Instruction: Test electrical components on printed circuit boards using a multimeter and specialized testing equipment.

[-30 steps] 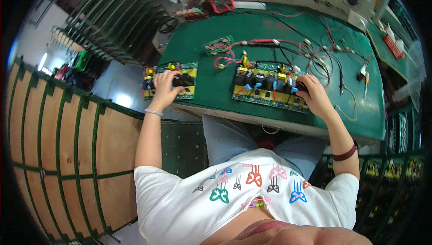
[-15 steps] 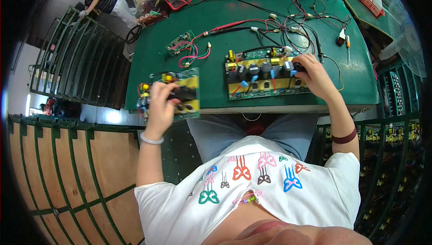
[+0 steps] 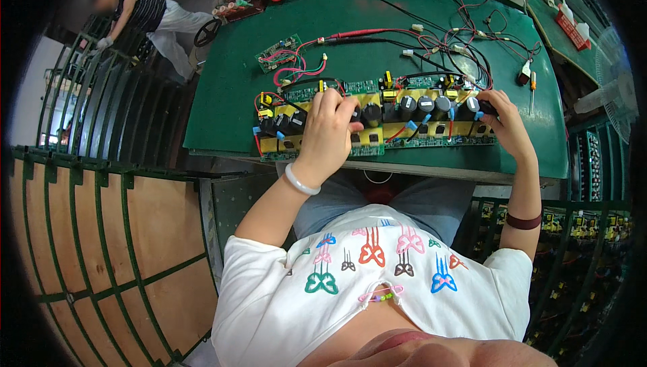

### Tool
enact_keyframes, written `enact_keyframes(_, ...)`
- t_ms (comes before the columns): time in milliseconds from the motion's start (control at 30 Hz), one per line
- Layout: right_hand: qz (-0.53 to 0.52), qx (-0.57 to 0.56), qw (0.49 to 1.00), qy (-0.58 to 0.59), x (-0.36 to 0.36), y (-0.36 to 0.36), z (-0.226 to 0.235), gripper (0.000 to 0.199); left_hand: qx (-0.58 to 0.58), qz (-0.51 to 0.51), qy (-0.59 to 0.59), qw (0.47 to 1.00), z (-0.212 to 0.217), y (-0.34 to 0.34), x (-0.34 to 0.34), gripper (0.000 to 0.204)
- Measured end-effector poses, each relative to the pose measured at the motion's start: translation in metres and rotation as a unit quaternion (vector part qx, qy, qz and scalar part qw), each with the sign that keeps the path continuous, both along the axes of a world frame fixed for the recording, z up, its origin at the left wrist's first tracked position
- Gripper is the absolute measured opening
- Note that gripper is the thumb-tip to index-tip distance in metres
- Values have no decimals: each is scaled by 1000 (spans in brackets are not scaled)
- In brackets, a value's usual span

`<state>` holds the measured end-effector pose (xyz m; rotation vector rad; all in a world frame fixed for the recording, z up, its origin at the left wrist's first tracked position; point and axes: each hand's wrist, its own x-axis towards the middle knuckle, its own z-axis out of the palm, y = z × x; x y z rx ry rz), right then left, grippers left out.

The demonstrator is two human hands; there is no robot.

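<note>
On the green bench mat (image 3: 222,97), 2 green-and-yellow circuit boards (image 3: 377,121) lie end to end. Left hand (image 3: 330,128) grips the left board's middle, right hand (image 3: 502,124) pinches the right end; press evenly, avoiding capacitors.

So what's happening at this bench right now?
A seated person has two circuit boards side by side on a green table. The left hand rests on the left board, the right hand grips the right board's end. A smaller board and loose wires lie behind.
</note>
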<state>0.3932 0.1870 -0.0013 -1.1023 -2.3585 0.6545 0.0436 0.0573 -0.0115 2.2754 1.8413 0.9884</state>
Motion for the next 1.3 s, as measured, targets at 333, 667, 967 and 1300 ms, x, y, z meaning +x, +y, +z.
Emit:
enact_keyframes(333,-10,-54,998,-7,0,5,4,43,-11,-30,2,999,-8,-1,-21,39)
enact_keyframes(667,-5,28,996,-88,-33,-18,52,43,24,-14,28,999,1,7,-25,46)
enact_keyframes(967,169,140,974,-56,-237,-37,60,14,-27,172,-151,973,13,-15,-167,17)
enact_keyframes(1300,192,245,924,-221,-337,8,-5,13,-94,-69,8,993,1,32,-172,18)
